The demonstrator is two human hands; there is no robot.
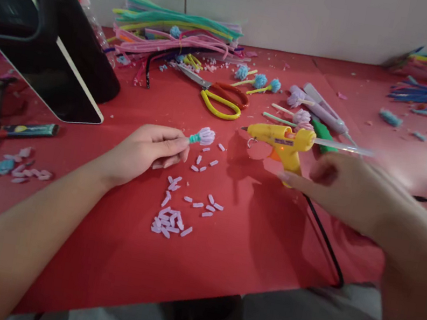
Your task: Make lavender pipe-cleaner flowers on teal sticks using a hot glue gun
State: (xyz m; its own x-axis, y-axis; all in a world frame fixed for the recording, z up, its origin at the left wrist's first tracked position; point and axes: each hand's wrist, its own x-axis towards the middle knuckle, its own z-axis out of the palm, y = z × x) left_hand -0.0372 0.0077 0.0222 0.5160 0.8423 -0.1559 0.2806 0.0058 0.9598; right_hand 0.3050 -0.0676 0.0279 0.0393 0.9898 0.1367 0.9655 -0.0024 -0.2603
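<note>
Between the thumb and fingers of my left hand (153, 150) is a small pipe-cleaner flower (206, 136), with lavender petals and a teal wrapped base pointing right. A yellow hot glue gun (282, 139) stands to its right, nozzle toward the left and a clear glue stick out of its back. My right hand (328, 179) is beside the gun's handle, blurred, its thumb stretched toward the grip and apart from the curled fingers. Short lavender pipe-cleaner pieces (168, 222) lie below the flower, some piled and others scattered.
Red-and-yellow-handled scissors (223, 101) lie behind the flower. Farther back are a bundle of pipe cleaners (178, 28) and blue pom-pom flowers (260, 81). A black stand (68, 48) rises at left. The gun's black cord (325, 239) runs to the front edge.
</note>
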